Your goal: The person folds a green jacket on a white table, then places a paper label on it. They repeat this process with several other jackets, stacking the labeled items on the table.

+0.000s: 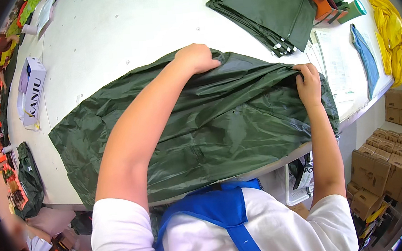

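Both hands' fingers (307,68) grip dark green fabric (202,137).

Lettering (34,99) on white box (37,69), perhaps papers (336,66)

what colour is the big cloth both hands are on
The cloth is dark green with a slight sheen, seen in the head view.

L grip (196,58) & R grip (309,84) hold dk grn fabric (231,139) on wht tbl (119,31), folded grn stack (262,10) beyond.
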`<state>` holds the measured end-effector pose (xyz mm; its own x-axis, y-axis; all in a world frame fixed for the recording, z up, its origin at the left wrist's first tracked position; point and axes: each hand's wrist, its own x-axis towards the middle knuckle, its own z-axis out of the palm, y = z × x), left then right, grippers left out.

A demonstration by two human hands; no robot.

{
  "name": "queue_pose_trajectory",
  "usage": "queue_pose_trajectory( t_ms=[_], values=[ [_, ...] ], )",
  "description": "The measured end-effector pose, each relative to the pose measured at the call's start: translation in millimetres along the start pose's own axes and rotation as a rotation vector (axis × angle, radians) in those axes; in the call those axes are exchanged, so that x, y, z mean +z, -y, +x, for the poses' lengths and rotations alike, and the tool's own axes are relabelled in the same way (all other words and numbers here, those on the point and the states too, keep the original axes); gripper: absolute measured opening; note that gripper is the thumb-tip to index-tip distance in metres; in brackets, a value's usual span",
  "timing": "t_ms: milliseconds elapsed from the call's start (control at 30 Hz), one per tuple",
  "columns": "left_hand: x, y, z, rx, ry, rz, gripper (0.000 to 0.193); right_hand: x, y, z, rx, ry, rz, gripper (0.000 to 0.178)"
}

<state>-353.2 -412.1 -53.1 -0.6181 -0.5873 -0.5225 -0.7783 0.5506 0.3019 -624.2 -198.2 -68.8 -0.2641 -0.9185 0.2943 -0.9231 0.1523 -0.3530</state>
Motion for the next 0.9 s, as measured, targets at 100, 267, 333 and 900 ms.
queue_pose_trajectory(
  t_ms=[100,267,333,900],
  values=[
    [-9.9,16.9,26.0,0.122,-0.092,-0.330,0.039,-15.2,-8.2,-9.8,-0.101,-0.115,0.105,0.025],
    [-5.1,46.0,60.1,0.091,-0.285,-0.300,0.027,-22.9,-5.4,-16.0,-0.310,0.180,0.078,0.015],
    [7.4,36.2,63.3,0.058,-0.429,-0.163,0.027,-23.6,-4.1,-9.1,-0.301,0.421,-0.017,0.011],
    [103.3,260.7,-263.8,-1.185,-1.223,-0.083,0.076,94.5,118.0,27.1,-0.429,0.420,-0.172,0.059]
  ],
)
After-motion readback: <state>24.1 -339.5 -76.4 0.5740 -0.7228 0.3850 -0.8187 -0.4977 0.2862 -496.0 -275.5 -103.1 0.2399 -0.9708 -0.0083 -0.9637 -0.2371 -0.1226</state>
